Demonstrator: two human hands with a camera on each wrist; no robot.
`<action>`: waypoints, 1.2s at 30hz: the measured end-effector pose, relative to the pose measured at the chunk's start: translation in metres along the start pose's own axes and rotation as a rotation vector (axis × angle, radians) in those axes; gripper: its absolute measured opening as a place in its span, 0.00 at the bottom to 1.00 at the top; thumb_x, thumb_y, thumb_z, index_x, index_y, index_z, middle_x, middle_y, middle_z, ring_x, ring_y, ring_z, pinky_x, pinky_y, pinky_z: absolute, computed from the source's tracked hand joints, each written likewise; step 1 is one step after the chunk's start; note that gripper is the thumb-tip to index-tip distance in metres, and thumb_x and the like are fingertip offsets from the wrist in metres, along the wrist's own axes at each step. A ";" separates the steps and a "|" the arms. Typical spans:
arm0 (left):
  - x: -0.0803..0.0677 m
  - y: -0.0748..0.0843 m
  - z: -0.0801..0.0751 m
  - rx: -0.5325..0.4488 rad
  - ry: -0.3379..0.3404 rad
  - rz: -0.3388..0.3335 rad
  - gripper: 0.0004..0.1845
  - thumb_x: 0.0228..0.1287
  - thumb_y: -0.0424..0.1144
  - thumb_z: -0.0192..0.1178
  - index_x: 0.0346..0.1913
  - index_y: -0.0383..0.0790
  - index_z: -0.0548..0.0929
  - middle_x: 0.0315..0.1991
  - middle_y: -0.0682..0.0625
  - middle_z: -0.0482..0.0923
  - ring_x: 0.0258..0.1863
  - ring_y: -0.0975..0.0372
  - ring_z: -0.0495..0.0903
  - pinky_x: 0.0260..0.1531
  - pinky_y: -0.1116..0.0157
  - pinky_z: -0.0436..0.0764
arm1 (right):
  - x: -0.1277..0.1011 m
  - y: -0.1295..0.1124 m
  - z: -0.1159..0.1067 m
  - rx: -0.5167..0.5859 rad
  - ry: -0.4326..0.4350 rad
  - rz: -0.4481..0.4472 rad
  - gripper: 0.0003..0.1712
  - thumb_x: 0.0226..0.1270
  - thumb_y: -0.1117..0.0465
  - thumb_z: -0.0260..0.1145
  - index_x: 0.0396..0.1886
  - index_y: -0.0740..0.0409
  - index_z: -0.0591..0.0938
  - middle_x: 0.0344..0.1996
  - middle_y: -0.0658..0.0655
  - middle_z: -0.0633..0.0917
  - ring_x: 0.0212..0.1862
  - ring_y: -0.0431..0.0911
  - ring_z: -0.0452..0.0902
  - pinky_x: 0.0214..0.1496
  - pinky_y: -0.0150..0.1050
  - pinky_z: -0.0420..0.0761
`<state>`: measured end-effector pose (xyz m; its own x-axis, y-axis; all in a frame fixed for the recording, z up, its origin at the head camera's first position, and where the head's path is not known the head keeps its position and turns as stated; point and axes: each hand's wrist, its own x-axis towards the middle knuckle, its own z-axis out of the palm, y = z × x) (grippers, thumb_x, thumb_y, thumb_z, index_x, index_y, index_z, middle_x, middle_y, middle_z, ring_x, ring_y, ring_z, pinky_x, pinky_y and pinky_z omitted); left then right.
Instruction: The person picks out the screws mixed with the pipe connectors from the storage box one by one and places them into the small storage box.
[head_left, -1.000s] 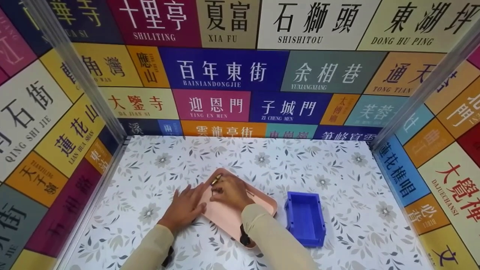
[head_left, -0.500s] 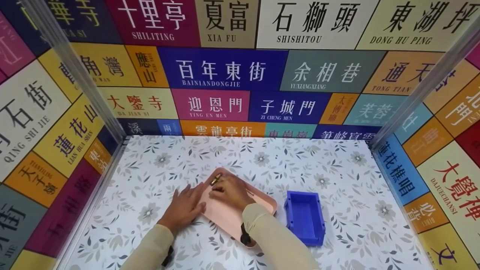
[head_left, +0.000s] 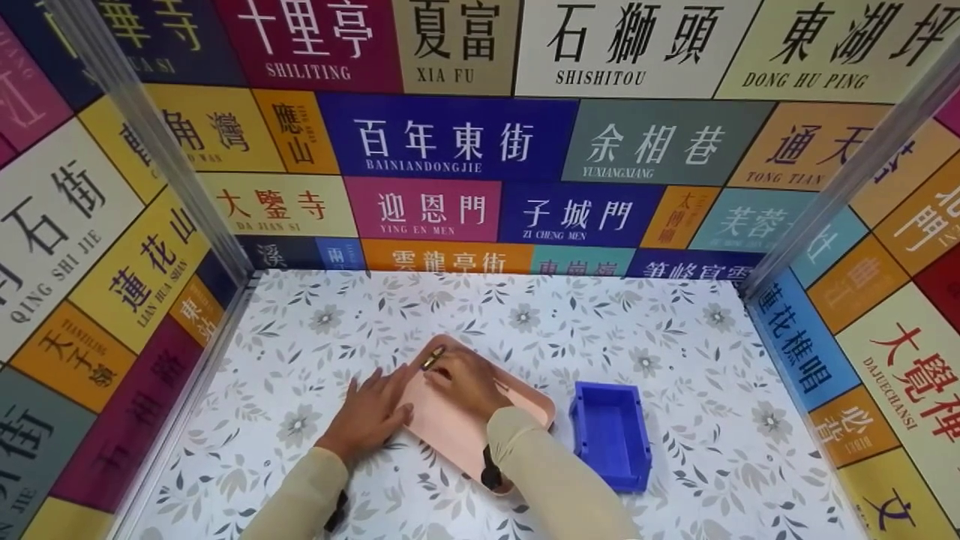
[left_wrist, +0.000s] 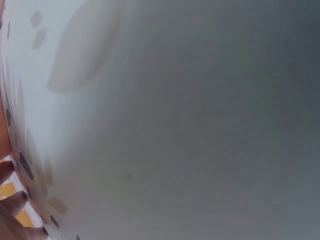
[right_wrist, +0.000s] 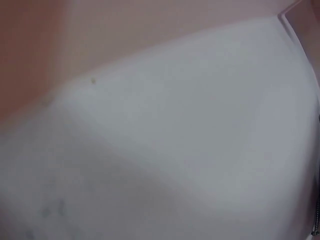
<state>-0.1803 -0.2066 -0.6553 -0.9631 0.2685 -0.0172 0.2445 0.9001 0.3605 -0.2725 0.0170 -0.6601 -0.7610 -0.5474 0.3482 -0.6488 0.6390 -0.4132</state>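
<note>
My right hand (head_left: 469, 382) is over the pink tray (head_left: 450, 431), its fingers curled at a small brass-coloured piece with dark parts (head_left: 433, 358) that sticks out past the fingertips near the tray's far corner. The palm side and whatever else lies under that hand are hidden. My left hand (head_left: 367, 412) rests on the table with fingers stretched forward, fingertips right at the tray's left edge. In the left wrist view only a few fingertips (left_wrist: 15, 202) show at the lower left. The right wrist view is mostly blurred pale surface.
A blue open bin (head_left: 611, 439) stands right of the tray, beside the right sleeve. White floral cloth (head_left: 300, 330) covers the table. Patterned panels (head_left: 450, 139) with large characters wall it in at the back and both sides, with clear corner posts (head_left: 832, 150).
The right hand's fingers and thumb shift slightly at the brass-coloured piece, the thumb drawing nearer the index finger. The left hand, tray and blue bin keep their places.
</note>
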 end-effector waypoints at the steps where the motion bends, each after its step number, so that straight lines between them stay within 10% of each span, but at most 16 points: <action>1: 0.000 0.000 0.000 0.001 -0.005 -0.003 0.39 0.76 0.66 0.42 0.83 0.59 0.47 0.79 0.50 0.63 0.81 0.47 0.54 0.77 0.35 0.49 | 0.000 0.000 0.000 -0.002 0.009 0.002 0.10 0.70 0.49 0.70 0.40 0.47 0.92 0.40 0.45 0.89 0.46 0.42 0.83 0.55 0.38 0.82; 20: 0.000 -0.001 0.000 -0.019 0.041 0.038 0.38 0.76 0.63 0.45 0.83 0.56 0.51 0.76 0.47 0.68 0.79 0.44 0.58 0.74 0.31 0.53 | -0.002 0.000 -0.018 0.238 -0.021 0.022 0.08 0.74 0.56 0.67 0.34 0.47 0.89 0.35 0.42 0.85 0.39 0.35 0.79 0.45 0.30 0.82; 27: -0.001 -0.001 0.001 -0.022 -0.012 -0.004 0.39 0.76 0.66 0.42 0.84 0.58 0.47 0.79 0.49 0.63 0.81 0.46 0.53 0.77 0.34 0.47 | -0.004 -0.001 -0.031 0.379 -0.035 0.059 0.09 0.73 0.58 0.67 0.46 0.55 0.91 0.44 0.50 0.89 0.45 0.34 0.83 0.50 0.31 0.84; 36: -0.001 0.004 -0.002 -0.009 -0.056 -0.056 0.40 0.76 0.67 0.40 0.84 0.60 0.45 0.80 0.51 0.60 0.83 0.49 0.49 0.78 0.36 0.44 | -0.001 0.001 -0.055 0.291 0.074 0.035 0.07 0.71 0.57 0.70 0.36 0.52 0.91 0.28 0.48 0.86 0.30 0.36 0.76 0.34 0.28 0.78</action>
<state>-0.1788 -0.2036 -0.6518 -0.9674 0.2366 -0.0898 0.1889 0.9114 0.3656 -0.2724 0.0478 -0.6145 -0.7879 -0.4804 0.3854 -0.6021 0.4694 -0.6459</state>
